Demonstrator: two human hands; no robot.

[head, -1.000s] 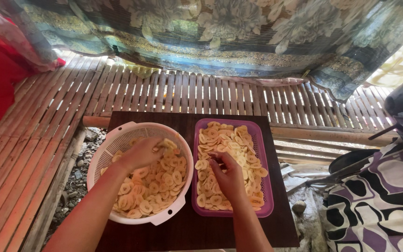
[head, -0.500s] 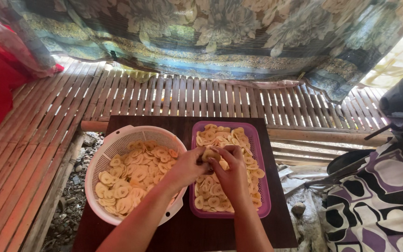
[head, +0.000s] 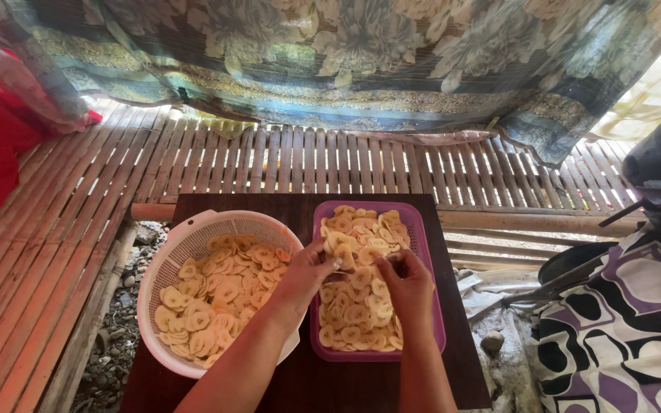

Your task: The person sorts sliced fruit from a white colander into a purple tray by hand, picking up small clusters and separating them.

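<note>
Between both hands, over the near half of the purple tray [head: 434, 306]: sliced banana chips [head: 361, 298] being laid out.

Left hand [head: 307, 269] pinching a few pale slices [head: 340, 260] between thumb and fingertips, fingers narrow; right hand [head: 405, 284] curled low on the chip layer, fingers bent, grip contents impossible to tell. Best done, probably, by setting slices flat in one layer, filling gaps near the right hand rather than stacking. Left of the left hand, touching the forearm: white round colander [head: 185, 245] heaped with more slices. Under both, a dark wooden board [head: 231, 203]. Beyond the hands, bamboo slat floor [head: 330, 160] and a floral cloth [head: 392, 61]. Right of the right hand, patterned fabric [head: 621, 336], well apart. Colander rim close to the tray wall, leaving little elbow room.
</note>
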